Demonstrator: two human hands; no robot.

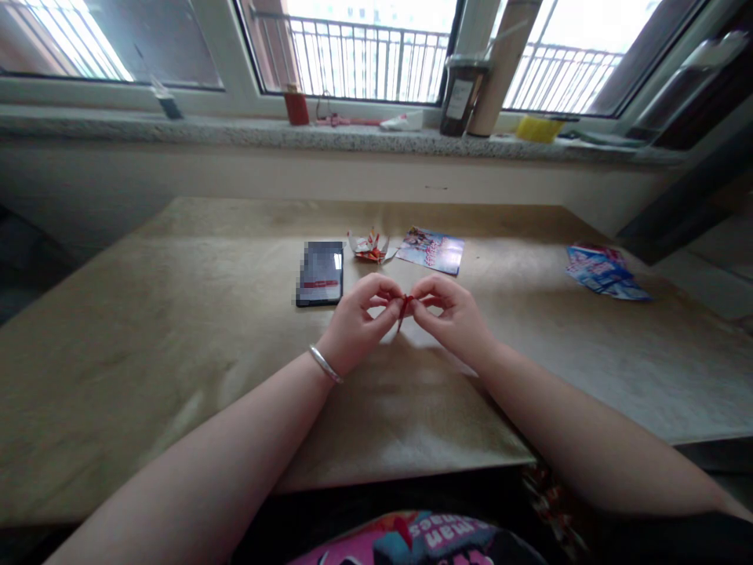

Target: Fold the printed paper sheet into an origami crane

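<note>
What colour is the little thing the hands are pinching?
The little thing is red, seen best in the head view.

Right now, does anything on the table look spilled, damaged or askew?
Nothing looks spilled. Only the white-and-red paper-like piece beyond the left hand looks odd: its edges jut up unevenly, while the bluish printed rectangular sheet beside it looks flat.

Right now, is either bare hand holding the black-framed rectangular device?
No, the device lies on the tan table, while the left hand and right hand both pinch a small, thin red piece.
</note>
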